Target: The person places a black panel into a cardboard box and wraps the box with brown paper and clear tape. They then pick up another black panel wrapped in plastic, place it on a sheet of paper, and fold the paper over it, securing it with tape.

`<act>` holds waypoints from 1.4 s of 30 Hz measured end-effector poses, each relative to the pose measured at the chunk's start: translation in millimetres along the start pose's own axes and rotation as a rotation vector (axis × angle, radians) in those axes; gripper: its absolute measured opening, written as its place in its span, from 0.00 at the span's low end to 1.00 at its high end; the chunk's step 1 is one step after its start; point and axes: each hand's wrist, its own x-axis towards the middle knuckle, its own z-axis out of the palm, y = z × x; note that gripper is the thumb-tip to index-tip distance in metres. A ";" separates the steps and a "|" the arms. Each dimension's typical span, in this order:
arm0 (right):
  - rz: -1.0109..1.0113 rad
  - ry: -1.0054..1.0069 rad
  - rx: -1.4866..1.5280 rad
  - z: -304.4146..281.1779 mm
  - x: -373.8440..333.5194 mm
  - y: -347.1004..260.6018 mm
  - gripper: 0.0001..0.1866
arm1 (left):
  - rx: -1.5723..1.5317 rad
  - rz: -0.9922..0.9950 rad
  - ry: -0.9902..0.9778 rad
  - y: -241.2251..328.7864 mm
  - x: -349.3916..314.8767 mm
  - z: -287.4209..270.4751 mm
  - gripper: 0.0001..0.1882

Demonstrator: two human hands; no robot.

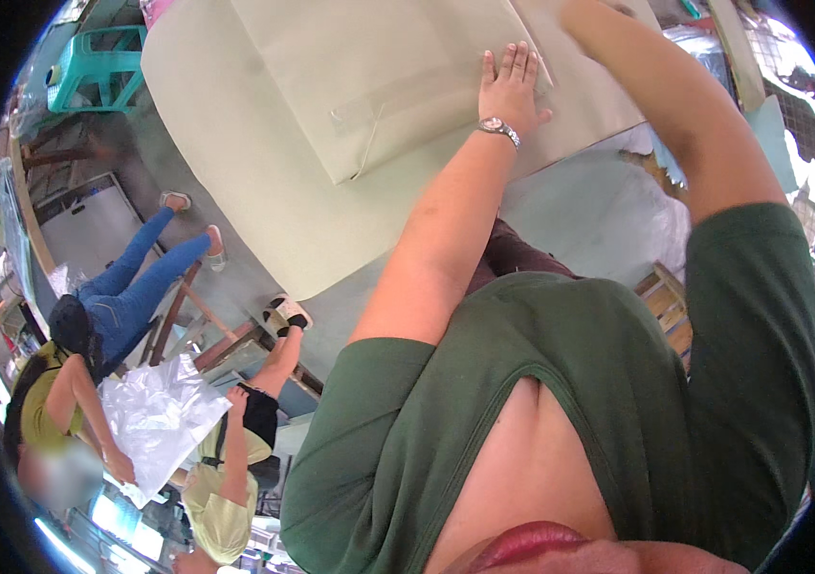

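Observation:
My left hand (511, 96), a metal watch on its wrist, lies flat with fingers stretched out on a large beige sheet (302, 62). It presses near the sheet's right-hand edge and grips nothing. The sheet rests on a wide pale surface with rounded corners (207, 143). A clear, shiny patch (358, 117) and a thin whitish strip (367, 148) show near the sheet's lower corner; I cannot tell what they are. My right forearm (637, 62) reaches up over the right side of the surface. The upper edge of the picture cuts off my right hand.
A turquoise plastic stool (97, 72) stands at the far left. At lower left, two people handle a shiny silvery-white sheet (159, 416). Pale plastic-like material (599, 210) lies below the table's right edge, near a wooden crate (666, 311).

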 end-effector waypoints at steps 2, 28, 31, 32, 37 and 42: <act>0.107 0.140 0.077 35.5 12.5 26.4 0.22 | -0.016 -0.018 -0.073 9.3 4.8 -7.3 0.50; -0.061 0.716 1.221 -69.6 73.3 -94.0 0.45 | -1.090 -1.205 0.043 -82.9 -183.5 -38.8 0.15; -0.363 0.910 1.007 -95.6 92.7 -96.1 0.38 | -1.920 -1.263 -0.041 15.3 -139.2 -53.6 0.18; -0.654 0.895 0.996 -113.5 81.7 -89.2 0.32 | -2.112 -1.182 -0.138 29.2 -111.2 -66.1 0.17; -0.775 1.126 1.636 -58.8 -54.1 -120.9 0.18 | -1.573 -0.564 0.038 -120.5 -39.4 -77.5 0.11; -0.328 -0.129 2.626 119.4 -91.8 -177.3 0.13 | -0.337 -0.832 0.381 -362.7 -65.3 -134.7 0.19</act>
